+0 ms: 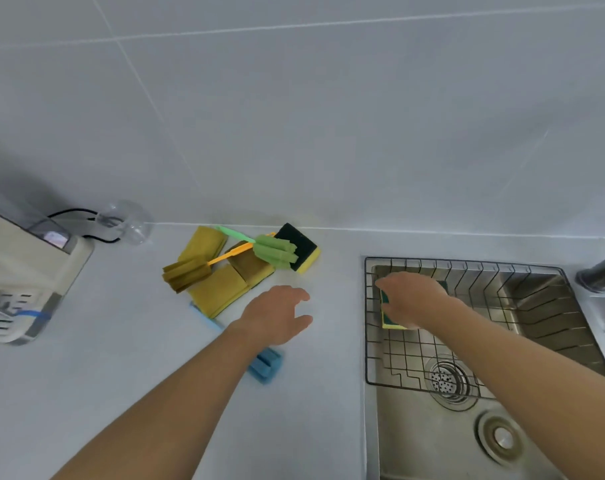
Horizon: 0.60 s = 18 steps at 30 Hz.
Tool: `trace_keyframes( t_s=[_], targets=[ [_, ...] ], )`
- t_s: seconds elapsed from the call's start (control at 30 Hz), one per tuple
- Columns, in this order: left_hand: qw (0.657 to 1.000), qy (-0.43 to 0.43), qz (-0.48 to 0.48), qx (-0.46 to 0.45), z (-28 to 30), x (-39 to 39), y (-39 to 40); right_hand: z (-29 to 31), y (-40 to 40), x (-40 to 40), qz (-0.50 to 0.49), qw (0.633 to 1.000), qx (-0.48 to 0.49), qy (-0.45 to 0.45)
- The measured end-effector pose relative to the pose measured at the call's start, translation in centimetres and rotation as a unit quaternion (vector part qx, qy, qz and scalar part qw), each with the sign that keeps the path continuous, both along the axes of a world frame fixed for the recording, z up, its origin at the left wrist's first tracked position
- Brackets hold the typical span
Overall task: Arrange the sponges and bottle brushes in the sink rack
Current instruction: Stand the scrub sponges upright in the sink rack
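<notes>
One sponge (393, 318) sits at the sink rack's (467, 268) nine o'clock corner, gripped by the right hand (412, 299), likely seating it against the wires. Left hand (277, 315) hovers loose-fingered, empty, toward the table's (86, 393) pile of sponges (221, 289) and bottle brushes (273, 252) at eleven o'clock.

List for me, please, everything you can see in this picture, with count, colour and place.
sponges on counter: about five, yellow or olive, one dark-topped; piled by the wall
sponge in rack: one, yellow and green; rack's far left
bottle brushes: three; green and olive on the pile, blue under left forearm
sink rack: one, dark wire; across the sink
sink: one, steel; right
tap: one, grey; far right
appliance: one, beige; left
left hand: open, over counter
right hand: on the sponge in rack
</notes>
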State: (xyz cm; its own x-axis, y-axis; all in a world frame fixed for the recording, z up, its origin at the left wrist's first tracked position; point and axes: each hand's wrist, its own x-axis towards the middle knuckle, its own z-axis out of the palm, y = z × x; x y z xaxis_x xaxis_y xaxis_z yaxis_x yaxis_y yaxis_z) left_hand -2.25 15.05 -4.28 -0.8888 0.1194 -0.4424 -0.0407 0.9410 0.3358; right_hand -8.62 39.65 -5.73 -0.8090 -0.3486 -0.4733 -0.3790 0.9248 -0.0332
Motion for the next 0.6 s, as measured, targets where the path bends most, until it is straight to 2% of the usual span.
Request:
trace_keyframes(
  t_s=[0.3, 0.6],
  targets=[
    [0.991, 0.030, 0.122, -0.037, 0.8, 1.5, -8.4, 1.1, -6.2, -1.5, 0.029, 0.999, -0.043, 0.004],
    [0.975, 0.051, 0.208, -0.063, -0.6, 0.2, -11.7, -0.4, -10.7, -4.4, -0.120, 0.969, -0.213, -0.035]
  ],
)
